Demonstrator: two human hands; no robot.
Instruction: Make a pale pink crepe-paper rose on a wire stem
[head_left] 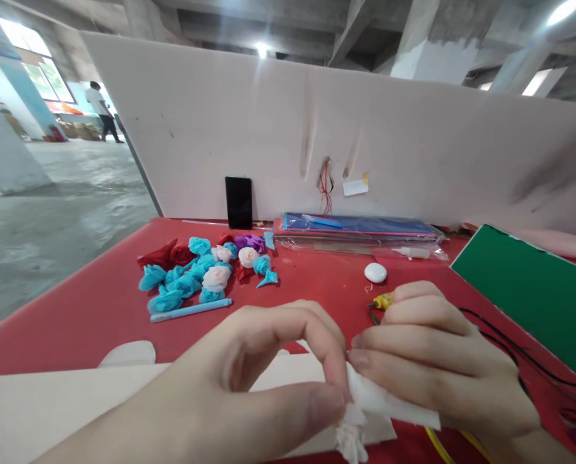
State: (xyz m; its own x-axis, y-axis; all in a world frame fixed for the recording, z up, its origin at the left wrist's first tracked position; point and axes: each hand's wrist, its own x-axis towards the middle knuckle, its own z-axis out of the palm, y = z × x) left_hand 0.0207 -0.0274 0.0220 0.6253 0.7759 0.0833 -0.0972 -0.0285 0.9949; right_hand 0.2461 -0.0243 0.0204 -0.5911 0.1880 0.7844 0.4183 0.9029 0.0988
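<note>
Close to the camera, a strip of thin white crepe paper (389,403) is held between my two hands, gathered into a crumpled bunch at its lower left end. My left hand (263,380) pinches that gathered end between thumb and index finger. The fingers of my right hand (433,361) are closed on the strip's upper part, touching my left fingertips; its thumb is hidden. Beneath my hands lies a cream sheet (66,406). Beyond my right knuckles is a yellow-handled tool (383,301) with a dark tip, partly covered by the hand.
Blue, pink, red and purple paper flowers (186,280) lie on the red table (312,283) behind a light-blue pen (191,310). A black phone (239,203) leans against the white partition (211,122). Right are a white oval object (375,272), black cables and a green board (534,296).
</note>
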